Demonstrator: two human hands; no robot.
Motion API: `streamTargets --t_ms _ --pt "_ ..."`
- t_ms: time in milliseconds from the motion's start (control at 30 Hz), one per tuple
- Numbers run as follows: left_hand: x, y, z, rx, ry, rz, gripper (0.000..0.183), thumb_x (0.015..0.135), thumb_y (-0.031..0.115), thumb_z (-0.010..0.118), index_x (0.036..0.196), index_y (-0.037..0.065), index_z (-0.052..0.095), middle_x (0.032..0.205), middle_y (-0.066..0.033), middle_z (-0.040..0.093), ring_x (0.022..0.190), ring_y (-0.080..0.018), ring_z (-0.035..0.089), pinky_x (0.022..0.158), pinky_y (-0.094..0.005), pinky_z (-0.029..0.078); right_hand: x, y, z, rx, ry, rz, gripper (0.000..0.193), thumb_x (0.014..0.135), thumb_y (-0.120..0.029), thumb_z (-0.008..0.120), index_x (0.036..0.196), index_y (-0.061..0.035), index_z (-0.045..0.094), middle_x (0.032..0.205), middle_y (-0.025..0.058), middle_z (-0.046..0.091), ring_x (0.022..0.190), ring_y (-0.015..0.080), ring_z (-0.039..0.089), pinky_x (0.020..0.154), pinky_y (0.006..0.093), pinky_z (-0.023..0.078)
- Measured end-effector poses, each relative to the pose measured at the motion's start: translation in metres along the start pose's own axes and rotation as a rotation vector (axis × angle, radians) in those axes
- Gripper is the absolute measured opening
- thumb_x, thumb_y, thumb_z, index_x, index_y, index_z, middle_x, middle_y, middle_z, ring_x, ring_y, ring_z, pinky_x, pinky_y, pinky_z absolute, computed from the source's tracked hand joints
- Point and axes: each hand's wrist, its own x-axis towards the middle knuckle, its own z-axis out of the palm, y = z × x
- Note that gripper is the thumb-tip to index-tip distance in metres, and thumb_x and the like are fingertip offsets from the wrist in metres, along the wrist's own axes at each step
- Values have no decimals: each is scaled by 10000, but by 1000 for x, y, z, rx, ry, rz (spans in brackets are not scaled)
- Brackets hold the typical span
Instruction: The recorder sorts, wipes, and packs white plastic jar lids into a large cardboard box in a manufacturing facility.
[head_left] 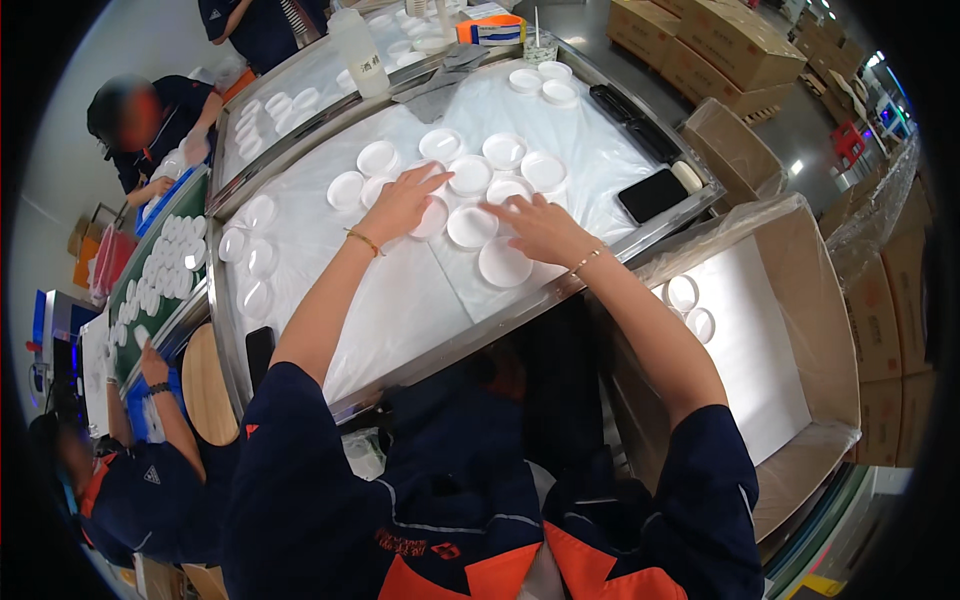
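Several white round lids (470, 175) with raised rims lie in a loose group on the plastic-covered worktable (400, 315). My left hand (403, 203) is over the group's left-middle part, fingers stretched out, its fingertips at the rims of the lids there. On the group's right side, my right hand (545, 232) reaches in with fingers apart, the tips beside a lower lid (471, 227). Neither hand has lifted a lid. My left palm partly covers some lids. Another lid (505, 262) lies just below my right hand.
More lids (260, 258) line the table's left side; three sit at the back (558, 92). A phone (652, 195) lies at the right edge, another (259, 357) at lower left. An open carton (790, 300) holds two lids. Co-workers (150, 490) work at the left. A bottle (360, 55) stands behind.
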Motion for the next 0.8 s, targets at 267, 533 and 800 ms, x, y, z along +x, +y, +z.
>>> streamTargets --t_ms 267,533,800 --pt "12 9 -11 28 -123 71 452 862 50 570 1267 251 547 1179 -91 530 1113 -285 519 863 -405 473 8 -19 3 117 -160 20 379 778 25 581 1119 -142 565 1121 152 514 680 340 637 619 396 541" --pt "-25 42 -6 -101 -19 81 153 889 37 500 1023 64 569 974 -143 532 935 -333 542 803 -414 461 -97 -25 -99 1155 475 212 342 879 -23 566 1207 -107 519 1114 63 509 966 177 562 789 286 503" --pt "-52 95 -1 -124 -26 63 269 824 -53 479 1041 81 565 968 -118 512 925 -327 543 759 -420 464 -235 -86 -111 2541 1089 183 857 773 -476 717 1465 -193 297 1371 143 473 1229 258 523 955 420 510"
